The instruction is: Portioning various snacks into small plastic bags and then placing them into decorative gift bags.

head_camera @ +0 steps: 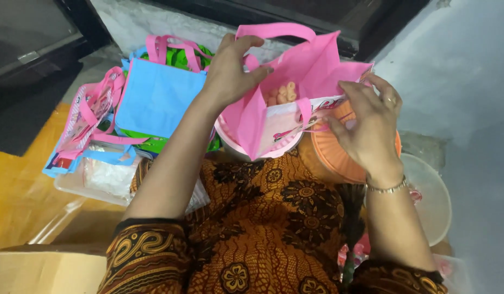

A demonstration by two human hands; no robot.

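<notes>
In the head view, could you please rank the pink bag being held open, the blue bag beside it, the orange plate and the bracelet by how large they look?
1. Pink bag, largest, though nearest the camera.
2. Blue bag, close behind; its lower part is hidden, so this order is unsure.
3. Orange plate, mostly covered by the right hand.
4. Bracelet, clearly smallest.

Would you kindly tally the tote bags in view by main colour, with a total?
Pink tote bags: 2, the open pink bag gripped by the left hand and right hand, and a pink-handled bag lying flat.
Blue tote bags: 1, the blue bag.
Green: 1, a green bag, mostly hidden.
Total: 4
</notes>
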